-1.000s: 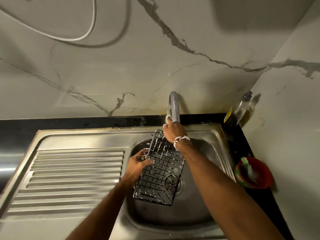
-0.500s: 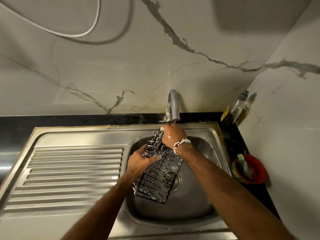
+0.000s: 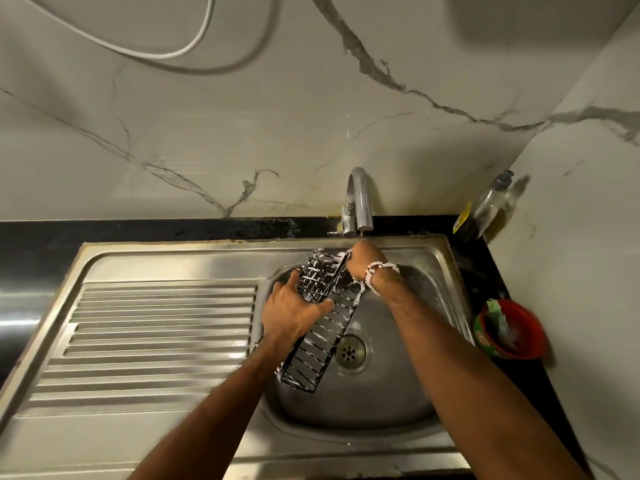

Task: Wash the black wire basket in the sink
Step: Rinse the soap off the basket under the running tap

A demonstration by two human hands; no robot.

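The black wire basket [image 3: 322, 327] sits at the centre of the frame, held tilted on its edge over the sink [image 3: 381, 393], with its lower end just left of the drain [image 3: 350, 350]. White suds cling to the wires. The left hand [image 3: 291, 313] grips its long side, thumb laid across the wires. The right hand [image 3: 363, 263] (bead bracelet [image 3: 379, 271] at the wrist) is curled round the upper end, just below the faucet [image 3: 360, 199]. A red bowl [image 3: 523, 341] stands at right.
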